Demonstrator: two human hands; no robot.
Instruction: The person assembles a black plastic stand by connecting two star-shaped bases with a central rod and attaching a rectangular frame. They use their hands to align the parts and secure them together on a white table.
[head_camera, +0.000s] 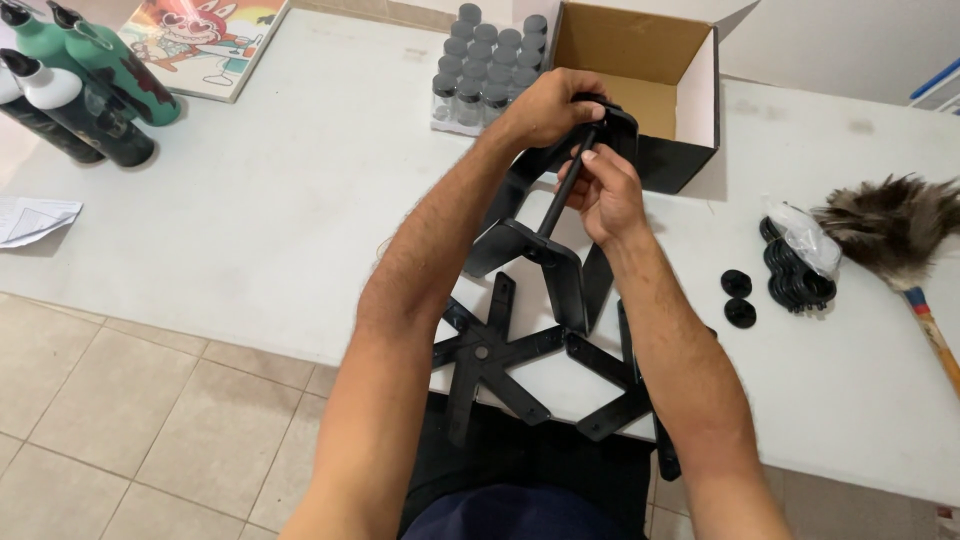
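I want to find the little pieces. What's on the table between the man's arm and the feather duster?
In the head view, between the right arm and the feather duster lie two small black discs and a bagged bundle of black rings.

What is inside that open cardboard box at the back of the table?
The box shows only bare brown walls and part of its floor. The left hand and black rack hide its lower front.

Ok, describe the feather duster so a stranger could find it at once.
Start at the white table and go to its right end, past the open cardboard box. Beside a bagged stack of black rings lies the feather duster: the only fluffy thing there, brown-grey plumes on a wooden handle.
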